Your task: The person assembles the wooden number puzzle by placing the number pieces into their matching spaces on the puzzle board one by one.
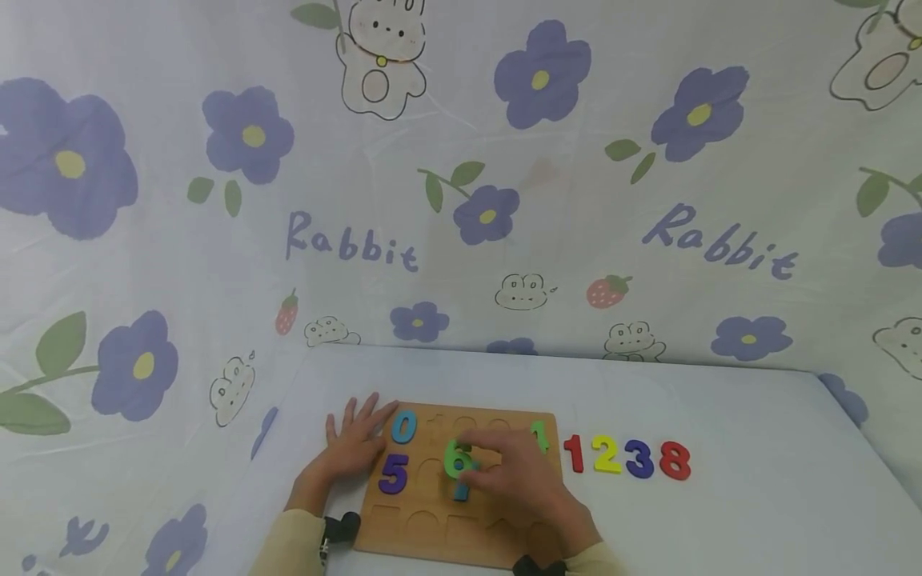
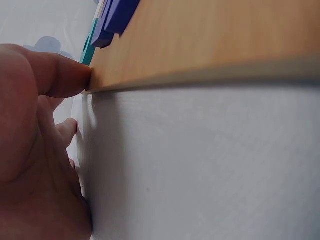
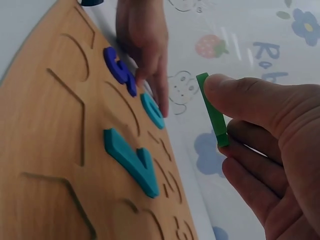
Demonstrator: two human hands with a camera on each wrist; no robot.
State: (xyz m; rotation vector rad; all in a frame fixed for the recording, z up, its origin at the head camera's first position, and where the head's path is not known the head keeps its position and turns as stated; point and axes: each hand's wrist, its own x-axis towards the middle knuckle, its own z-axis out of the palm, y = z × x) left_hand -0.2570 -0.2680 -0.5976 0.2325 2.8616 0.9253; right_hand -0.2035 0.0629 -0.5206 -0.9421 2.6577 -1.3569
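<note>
My right hand [image 1: 522, 472] is above the wooden number board [image 1: 403, 528] and pinches a green number 6 [image 1: 452, 460] between thumb and fingers. In the right wrist view the green 6 [image 3: 214, 112] appears edge-on, off the board. Below it a teal number 7 [image 3: 131, 162] lies on the board, partly covered in the head view. My left hand [image 1: 354, 444] has its fingers spread beside the board's left edge, its thumb [image 2: 70, 75] touching that edge. At the left of the board are a blue 0 [image 1: 404, 427] and a purple 5 [image 1: 393, 474].
A green numeral [image 1: 539, 436], partly hidden, sits at the board's upper right. Right of the board a red 1 [image 1: 574, 454], yellow 2 [image 1: 607, 454], purple 3 [image 1: 639, 459] and red 8 [image 1: 675, 461] form a row on the white table [image 1: 756, 512]. Behind hangs a patterned curtain [image 1: 461, 136].
</note>
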